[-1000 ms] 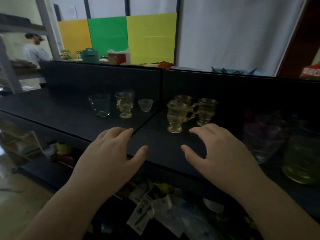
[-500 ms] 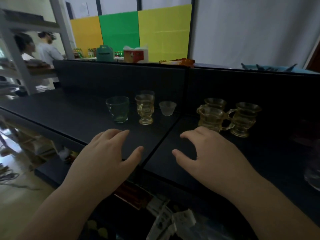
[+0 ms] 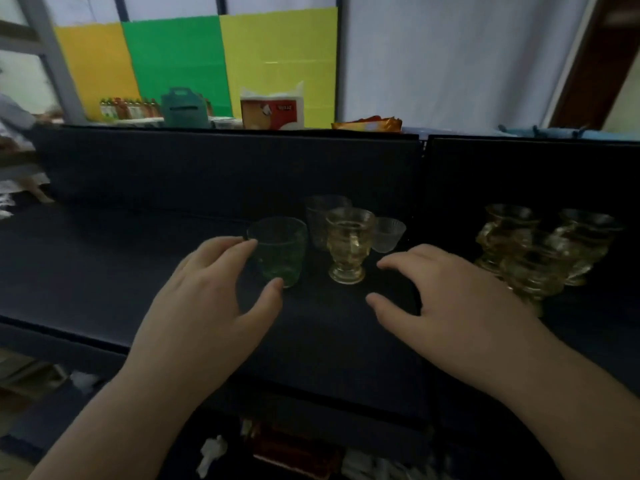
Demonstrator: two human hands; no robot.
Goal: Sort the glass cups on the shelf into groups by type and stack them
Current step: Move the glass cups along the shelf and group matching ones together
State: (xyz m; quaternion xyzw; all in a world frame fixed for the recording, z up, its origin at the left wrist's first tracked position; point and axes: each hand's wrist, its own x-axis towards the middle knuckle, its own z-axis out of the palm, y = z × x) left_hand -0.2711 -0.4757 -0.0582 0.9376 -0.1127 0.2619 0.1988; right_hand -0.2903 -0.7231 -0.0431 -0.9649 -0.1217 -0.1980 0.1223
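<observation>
Dark shelf under coloured wall panels carries the cups. Both hands hover apart and empty: left hand cupping toward the green cup, right hand beside the amber goblet. Sorting looks barely begun; next, grip the green cup.

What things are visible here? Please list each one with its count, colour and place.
green glass cup: one, green, on the shelf by the left fingertips
amber footed cup: one, yellow, centre of the shelf
clear tumbler: one, colourless, behind the amber footed cup
small clear cup: one, frosted, right of the amber footed cup
amber mugs: apparently three, yellow, clustered at right, blurred
shelf: one, black
teal container: one, behind the shelf
red and white box: one, behind the shelf
left hand: open, at the green cup
right hand: open, over the shelf
</observation>
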